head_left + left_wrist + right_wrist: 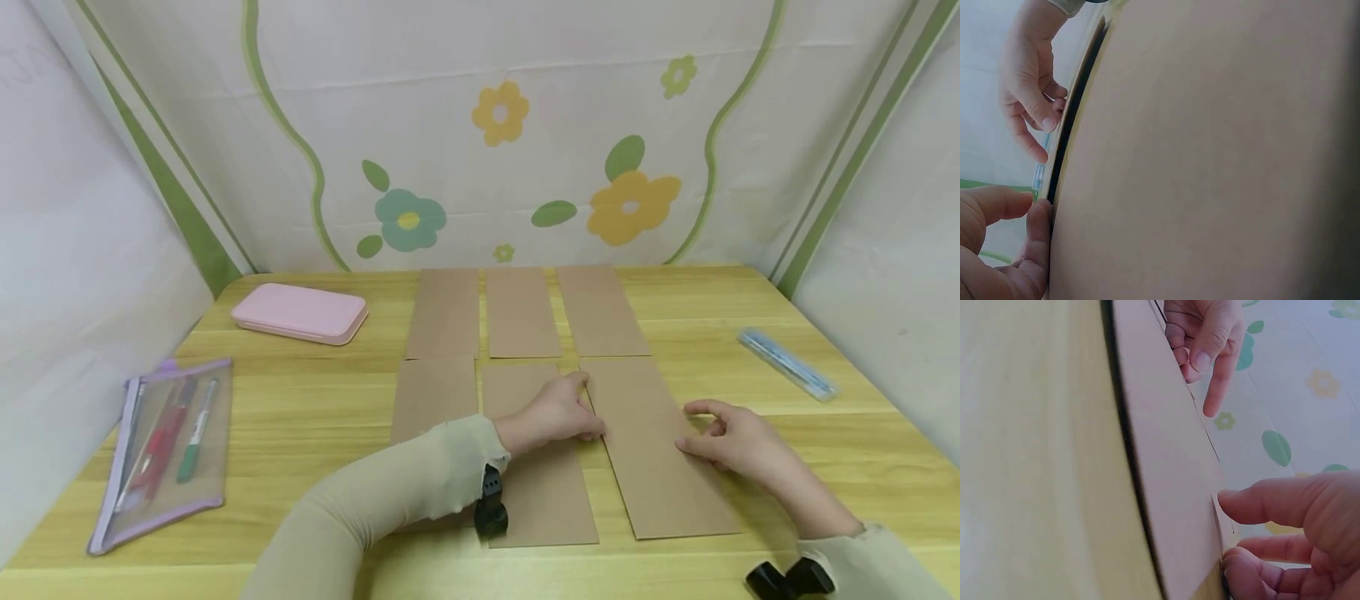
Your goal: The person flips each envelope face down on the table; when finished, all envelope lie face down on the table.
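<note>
Several brown cardboard rectangles lie flat in two rows of three. The front right cardboard piece [652,475] is between my hands. My left hand [558,410] reaches over the front middle cardboard piece [540,508], its thumb and finger spread along the right piece's left edge. On the opposite edge, my right hand [738,442] touches with thumb and forefinger apart, the other fingers bent. The right wrist view shows these fingertips [1232,503] at the cardboard's edge. My left forearm partly hides the front left cardboard piece [431,396].
Behind stand the back row's cardboard pieces [521,312]. At left are a pink case [300,312] and a mesh zip pouch [168,442] with pens inside. A pale blue slim packet [787,362] lies at right. Flower-printed fabric [450,108] walls the wooden table [300,400].
</note>
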Available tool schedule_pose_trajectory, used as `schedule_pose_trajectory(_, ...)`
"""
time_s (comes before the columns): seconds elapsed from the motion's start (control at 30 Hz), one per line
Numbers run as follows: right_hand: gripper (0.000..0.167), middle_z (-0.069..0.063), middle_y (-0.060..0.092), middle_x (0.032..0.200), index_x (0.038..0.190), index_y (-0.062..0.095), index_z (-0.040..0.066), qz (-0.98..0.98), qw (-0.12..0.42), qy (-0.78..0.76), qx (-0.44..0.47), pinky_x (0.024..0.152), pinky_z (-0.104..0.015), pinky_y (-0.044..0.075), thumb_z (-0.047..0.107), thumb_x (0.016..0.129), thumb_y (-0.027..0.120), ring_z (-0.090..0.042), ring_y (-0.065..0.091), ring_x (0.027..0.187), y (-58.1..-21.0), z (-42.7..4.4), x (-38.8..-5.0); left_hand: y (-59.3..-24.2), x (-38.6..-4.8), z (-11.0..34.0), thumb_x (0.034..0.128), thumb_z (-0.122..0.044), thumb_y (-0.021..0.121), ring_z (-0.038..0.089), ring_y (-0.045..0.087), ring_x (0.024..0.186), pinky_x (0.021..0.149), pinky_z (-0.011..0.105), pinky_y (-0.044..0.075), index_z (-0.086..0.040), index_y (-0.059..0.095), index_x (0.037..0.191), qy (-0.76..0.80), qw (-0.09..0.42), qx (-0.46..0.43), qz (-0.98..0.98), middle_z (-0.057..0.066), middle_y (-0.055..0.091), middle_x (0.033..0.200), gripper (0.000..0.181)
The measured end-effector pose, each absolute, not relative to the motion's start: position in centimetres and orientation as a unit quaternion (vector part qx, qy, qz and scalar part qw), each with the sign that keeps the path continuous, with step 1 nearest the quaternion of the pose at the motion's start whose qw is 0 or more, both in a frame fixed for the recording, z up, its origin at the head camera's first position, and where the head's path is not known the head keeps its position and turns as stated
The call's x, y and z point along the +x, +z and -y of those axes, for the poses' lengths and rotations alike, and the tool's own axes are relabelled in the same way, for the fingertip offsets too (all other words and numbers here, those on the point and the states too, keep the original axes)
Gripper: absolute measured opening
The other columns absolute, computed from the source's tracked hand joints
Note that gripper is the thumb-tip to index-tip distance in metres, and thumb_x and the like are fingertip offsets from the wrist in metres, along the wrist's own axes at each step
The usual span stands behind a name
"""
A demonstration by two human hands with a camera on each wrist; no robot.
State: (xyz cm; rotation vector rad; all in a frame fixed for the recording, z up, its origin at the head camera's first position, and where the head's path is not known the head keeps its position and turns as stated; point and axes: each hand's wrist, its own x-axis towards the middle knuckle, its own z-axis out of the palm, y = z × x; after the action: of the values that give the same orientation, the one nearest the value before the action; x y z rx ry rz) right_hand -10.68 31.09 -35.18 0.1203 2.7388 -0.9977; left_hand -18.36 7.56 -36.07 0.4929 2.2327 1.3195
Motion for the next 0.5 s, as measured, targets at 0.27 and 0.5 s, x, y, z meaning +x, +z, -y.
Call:
schedule_pose_trajectory(0.27,0.068,-0.004,0.055,0.070,0.131,0.041,-0.009,-0.930,0.117,-0.347,0.036,0.048,-0.025,0.041,0.032,0.083,0.068,-0.013,0.050,0.056,-35.3,-31.2,-11.0,-36.4,-18.5,-7.1,0.0747,0.000,0.068,0.010,0.056,0.055,0.052,0.019,0.042,-0.006,0.028,0.145,0.526,0.265,0.168,-0.791,0.002,0.062,0.062,0.081)
schedule_pose_trajectory(0.5,0.060,-0.009,0.060,0.078,0.133,0.039,-0.008,-0.920,0.097,-0.381,-0.001,0.057,-0.028,0.051,0.030,0.091,0.059,-0.015,0.056,0.062,-32.8,-30.9,-12.0,-35.1,-18.7,-5.7,0.0770,0.000,0.067,0.015,0.062,0.072,0.069,0.021,0.049,-0.007,0.032,0.143,0.615,0.271,0.174,-0.720,0.004,0.064,0.079,0.075)
